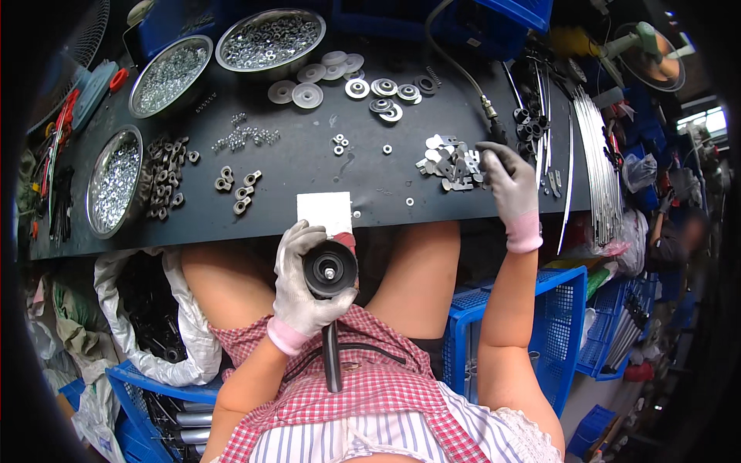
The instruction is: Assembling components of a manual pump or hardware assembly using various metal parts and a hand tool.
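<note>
My left hand (301, 282), in a grey-white glove with a pink cuff, is closed around a black round cup-shaped part (330, 268) above my lap. A metal stud shows at its middle, and a black tube (332, 363) sticks out below towards my apron. Right of centre, my gloved right hand (509, 181) is over the table with bent fingers, at the lower end of a dark hose-fed hand tool (497, 130). Its fingers seem to close around the tool; the palm side is hidden. Just left of that hand lies a pile of small flat metal plates (451, 162).
Metal bowls of small hardware (270, 42) stand at the back left. Washers and discs (307, 95), loose nuts (340, 144) and brown metal links (162, 177) lie on the dark table (309, 166). Long metal rods (598, 170) lie at right. Blue crates (559, 309) flank my legs.
</note>
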Tool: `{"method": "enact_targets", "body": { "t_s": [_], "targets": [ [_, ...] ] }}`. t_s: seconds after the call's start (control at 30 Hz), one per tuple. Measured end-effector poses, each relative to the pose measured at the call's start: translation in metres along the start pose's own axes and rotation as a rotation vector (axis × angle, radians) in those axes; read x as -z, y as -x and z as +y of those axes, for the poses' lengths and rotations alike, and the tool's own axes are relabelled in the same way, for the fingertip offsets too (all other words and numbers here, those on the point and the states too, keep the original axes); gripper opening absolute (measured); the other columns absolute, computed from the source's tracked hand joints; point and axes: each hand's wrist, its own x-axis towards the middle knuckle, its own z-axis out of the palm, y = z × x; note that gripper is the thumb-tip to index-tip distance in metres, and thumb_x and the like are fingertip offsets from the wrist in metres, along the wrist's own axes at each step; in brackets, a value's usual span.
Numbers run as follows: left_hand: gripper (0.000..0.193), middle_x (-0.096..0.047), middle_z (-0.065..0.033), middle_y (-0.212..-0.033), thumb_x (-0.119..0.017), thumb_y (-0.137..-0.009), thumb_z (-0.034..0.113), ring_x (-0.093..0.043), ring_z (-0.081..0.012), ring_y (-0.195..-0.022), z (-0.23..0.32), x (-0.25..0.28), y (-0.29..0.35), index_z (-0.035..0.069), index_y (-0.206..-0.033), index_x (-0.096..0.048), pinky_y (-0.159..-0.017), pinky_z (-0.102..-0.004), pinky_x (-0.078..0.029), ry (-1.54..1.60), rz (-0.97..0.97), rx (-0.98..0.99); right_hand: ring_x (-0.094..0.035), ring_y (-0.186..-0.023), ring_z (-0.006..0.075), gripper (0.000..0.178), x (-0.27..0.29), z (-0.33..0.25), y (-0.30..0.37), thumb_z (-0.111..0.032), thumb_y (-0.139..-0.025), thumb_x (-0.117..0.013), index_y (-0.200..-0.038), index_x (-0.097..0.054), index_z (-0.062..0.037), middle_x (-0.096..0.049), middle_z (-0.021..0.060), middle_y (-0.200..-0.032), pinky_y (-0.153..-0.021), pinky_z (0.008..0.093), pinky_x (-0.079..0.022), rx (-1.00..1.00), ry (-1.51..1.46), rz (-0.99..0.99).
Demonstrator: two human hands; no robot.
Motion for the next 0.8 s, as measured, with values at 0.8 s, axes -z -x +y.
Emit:
{"method": "enact_targets", "body": {
  "t_s": [0.8],
  "targets": [
    [0.078,-0.049,-0.0154,-0.121,-0.081,-0.049,0.016,-0.045,-0.0348,-0.121,-0.015,-0.018,0.014,0.008,-0.119,-0.047,-0.103,-0.0440,-0.037,0.062,0.164,-0.003,-0.061,-0.077,0.0165,0.043,0.001,-0.039,-0.022,-0.019,-0.069,-0.081,-0.101,-0.055,-0.0067,-0.058,0.0139,-0.104,-0.064,0.0269,-0.051,0.357,-0.878,-0.629]
  ]
}}
